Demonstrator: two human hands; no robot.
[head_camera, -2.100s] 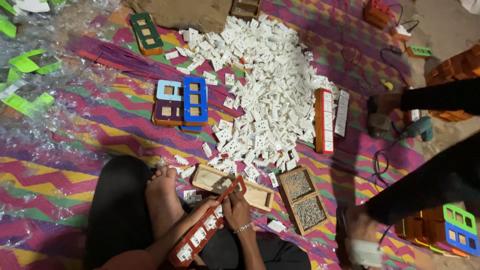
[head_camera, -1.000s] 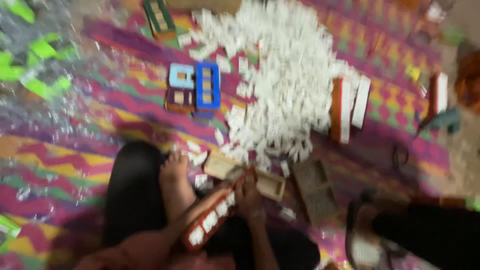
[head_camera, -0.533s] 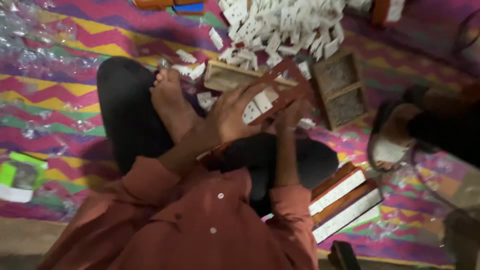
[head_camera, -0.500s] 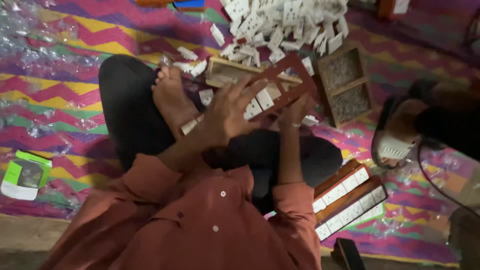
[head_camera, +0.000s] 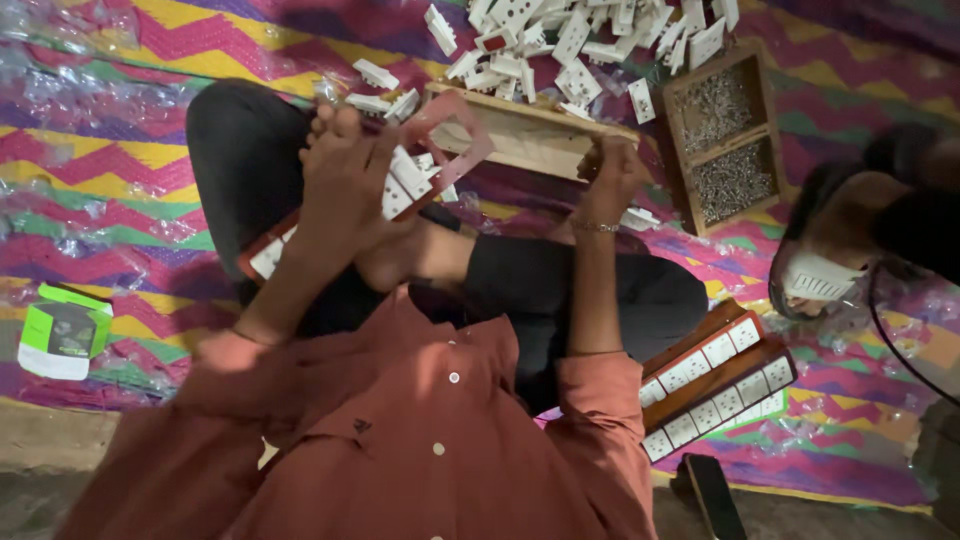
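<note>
Head view, looking down on a seated person. Zigzag-patterned mat (head_camera: 150, 150) covers the floor, w/ clear plastic wrap strewn at left. Person wears a rust-red shirt (head_camera: 400, 460) and sits cross-legged. Pile of white switch/socket modules (head_camera: 590, 40) lies at top, just beyond a shallow wooden tray (head_camera: 520, 140) and a two-compartment wooden box of screws (head_camera: 725, 135). Finished strips w/ white sockets (head_camera: 715, 380) are stacked by the right knee. Left hand (head_camera: 345, 185) has its fingers curled round a long red-framed switch strip (head_camera: 400, 185), held tilted above the lap, partly filled; the end towards the tray shows an empty frame opening. Right hand (head_camera: 612, 180) rests at the tray's edge; fingers bent, but whether they pinch anything cannot be told. Risk, as judged: strip is gripped one-handed near mid-length, so it could tip or twist and loosely seated modules may drop out; a co-worker's sandalled foot (head_camera: 830, 270) near the screw box could knock it.
</note>
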